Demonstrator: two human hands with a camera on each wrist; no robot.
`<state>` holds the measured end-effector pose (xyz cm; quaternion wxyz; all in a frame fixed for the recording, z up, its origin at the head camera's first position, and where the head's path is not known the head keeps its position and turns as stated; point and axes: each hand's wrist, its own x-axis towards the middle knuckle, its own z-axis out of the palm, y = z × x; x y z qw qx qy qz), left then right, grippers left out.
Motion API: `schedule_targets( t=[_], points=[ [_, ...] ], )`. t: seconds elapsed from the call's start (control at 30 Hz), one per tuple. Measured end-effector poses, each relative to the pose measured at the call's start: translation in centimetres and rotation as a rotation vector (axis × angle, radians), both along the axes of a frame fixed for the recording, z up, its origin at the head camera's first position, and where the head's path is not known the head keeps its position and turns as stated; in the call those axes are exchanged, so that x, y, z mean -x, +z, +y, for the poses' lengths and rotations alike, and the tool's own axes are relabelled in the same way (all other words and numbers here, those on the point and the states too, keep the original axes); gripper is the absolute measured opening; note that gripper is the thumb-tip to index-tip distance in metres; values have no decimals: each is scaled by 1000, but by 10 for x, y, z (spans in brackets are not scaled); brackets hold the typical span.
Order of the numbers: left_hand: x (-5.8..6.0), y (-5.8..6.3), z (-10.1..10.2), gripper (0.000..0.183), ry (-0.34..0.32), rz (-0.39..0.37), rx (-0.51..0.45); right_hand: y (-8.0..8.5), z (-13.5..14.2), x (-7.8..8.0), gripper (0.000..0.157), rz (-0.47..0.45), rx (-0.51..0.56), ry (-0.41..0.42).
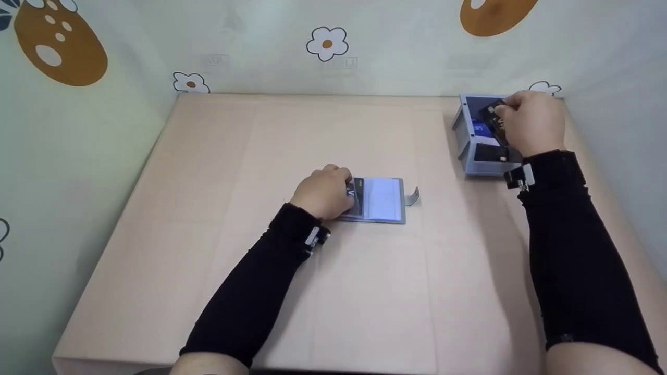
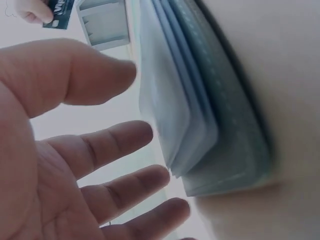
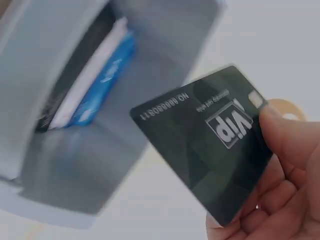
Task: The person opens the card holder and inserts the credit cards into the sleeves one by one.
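Observation:
My right hand [image 1: 536,122] pinches a black VIP card [image 3: 205,145] by one end, thumb on its face near the gold chip. The card is tilted, above the grey bin [image 1: 464,136] in the head view. Other cards, a blue card [image 3: 102,77] among them, stand inside that bin. An open card holder [image 1: 385,200] with clear sleeves lies on the table. My left hand [image 1: 324,192] is over its left side, fingers extended and fingertips right at the sleeve edges [image 2: 177,110] in the left wrist view. A dark card [image 1: 358,195] shows in the left sleeve, partly hidden by that hand.
The bin stands at the table's back right corner, close to the walls. A short strap [image 1: 412,197] sticks out from the card holder's right edge. A pale cloth covers the table [image 1: 234,156], with a patterned wall [image 1: 260,47] behind it.

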<state>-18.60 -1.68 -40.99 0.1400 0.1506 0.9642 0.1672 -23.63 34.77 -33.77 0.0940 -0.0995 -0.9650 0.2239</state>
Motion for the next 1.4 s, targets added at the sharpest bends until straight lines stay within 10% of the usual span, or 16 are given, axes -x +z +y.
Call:
schedule_targets(
  t=[0.4,0.93,1.17,1.4],
  points=[
    [-5,9,9,70,61,55,-249,-12,-82,-32,19,27,454,116],
    [-9,8,18,69,14,63,-549,-58,-155,-53,22,-6,741,291],
    [-8,10,17,59,76,40,-562,-63,-157,-56,32,-44,706,338],
    [-4,15,10,61,135,6,-468,-62,-144,-58,56,-164,362,514]
  ],
)
